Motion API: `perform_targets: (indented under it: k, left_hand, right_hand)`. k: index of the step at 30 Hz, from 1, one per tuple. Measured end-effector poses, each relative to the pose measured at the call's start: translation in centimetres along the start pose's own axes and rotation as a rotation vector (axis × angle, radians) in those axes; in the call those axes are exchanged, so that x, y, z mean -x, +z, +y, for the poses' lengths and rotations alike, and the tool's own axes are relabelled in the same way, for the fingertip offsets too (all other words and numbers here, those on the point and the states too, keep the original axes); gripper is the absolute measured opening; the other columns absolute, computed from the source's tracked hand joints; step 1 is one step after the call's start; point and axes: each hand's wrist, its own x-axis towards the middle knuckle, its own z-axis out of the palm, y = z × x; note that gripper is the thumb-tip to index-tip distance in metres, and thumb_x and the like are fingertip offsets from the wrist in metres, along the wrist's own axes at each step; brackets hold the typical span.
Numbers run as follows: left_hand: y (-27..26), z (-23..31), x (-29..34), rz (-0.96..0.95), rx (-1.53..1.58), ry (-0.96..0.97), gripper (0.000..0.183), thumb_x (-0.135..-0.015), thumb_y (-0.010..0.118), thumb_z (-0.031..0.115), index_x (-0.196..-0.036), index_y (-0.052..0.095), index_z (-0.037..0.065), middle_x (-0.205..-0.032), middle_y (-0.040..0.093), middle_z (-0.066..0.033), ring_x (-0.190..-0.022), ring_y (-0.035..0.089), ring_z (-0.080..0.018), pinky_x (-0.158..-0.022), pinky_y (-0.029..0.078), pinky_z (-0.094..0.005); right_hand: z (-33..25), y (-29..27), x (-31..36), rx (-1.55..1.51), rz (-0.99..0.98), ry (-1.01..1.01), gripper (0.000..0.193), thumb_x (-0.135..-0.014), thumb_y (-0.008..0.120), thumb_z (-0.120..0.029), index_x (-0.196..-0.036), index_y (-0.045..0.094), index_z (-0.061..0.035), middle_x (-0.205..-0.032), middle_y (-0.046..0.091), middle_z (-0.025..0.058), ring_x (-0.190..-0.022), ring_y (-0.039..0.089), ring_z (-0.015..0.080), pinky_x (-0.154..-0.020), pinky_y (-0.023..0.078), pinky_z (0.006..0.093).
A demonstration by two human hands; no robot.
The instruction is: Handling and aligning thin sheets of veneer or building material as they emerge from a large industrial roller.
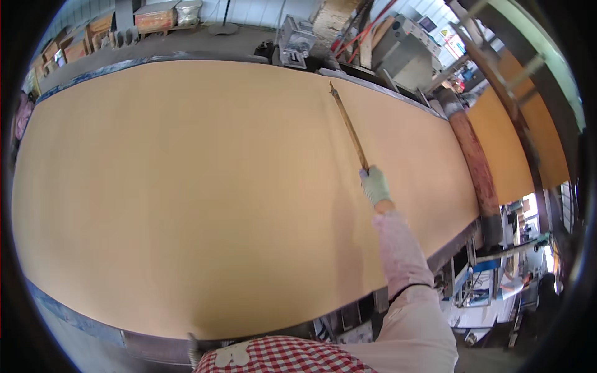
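Note:
My right arm reaches out over a broad, smooth tan sheet (205,186). On that side my right hand (375,185), in a pale green-white glove, is closed round the near end of a thin wooden stick (349,129). The stick points away and slightly left; its narrow, dark tip lies near the sheet's far edge. Whether the tip touches the sheet, I cannot tell. My left hand does not show clearly; only a small greyish shape (193,349) appears at the near edge, beside my red-and-white checked apron (280,355).
A reddish-brown roller (474,152) crosses the right end, with orange-tan sheet (502,149) beyond it. A grey motor-like unit (296,40) and a grey control cabinet (404,53) stand past the far edge. Boxes (155,17) sit at far left. Another person (513,286) is at lower right.

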Motion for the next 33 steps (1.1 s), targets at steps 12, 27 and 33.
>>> perform_targets:
  k: [12,27,33]
  left_hand:
    - [-0.3,6.7,-0.7,0.09,-0.072,0.245,0.048,-0.086,0.051,0.038,-0.12,0.046,0.004,-0.116,0.052,-0.0089,-0.105,0.049,-0.0229,-0.091,0.038,-0.0384]
    - [-18.5,24.5,-17.5,0.034,0.117,0.304,0.034,-0.087,0.052,0.03,-0.105,0.056,0.001,-0.106,0.059,-0.0101,-0.1,0.053,-0.0247,-0.089,0.041,-0.039]
    - [-20.4,31.6,-20.1,0.24,0.073,0.391,0.035,-0.089,0.046,0.03,-0.105,0.056,0.0,-0.107,0.059,-0.0108,-0.098,0.054,-0.0256,-0.088,0.041,-0.0368]
  right_hand:
    - [-19.4,2.0,-16.5,0.71,-0.353,-0.343,0.017,-0.072,0.058,-0.015,-0.079,0.065,-0.0001,-0.07,0.063,0.0176,-0.066,0.064,0.0296,-0.058,0.049,0.0418]
    - [-9.3,-22.2,54.6,0.268,-0.836,0.089,0.02,-0.081,0.053,-0.02,-0.09,0.059,-0.0024,-0.076,0.061,0.0198,-0.067,0.059,0.0339,-0.059,0.045,0.0386]
    - [-4.2,-23.0,69.6,0.23,-0.894,0.124,0.015,-0.078,0.053,-0.014,-0.089,0.058,-0.004,-0.077,0.059,0.0125,-0.072,0.056,0.021,-0.061,0.043,0.0383]
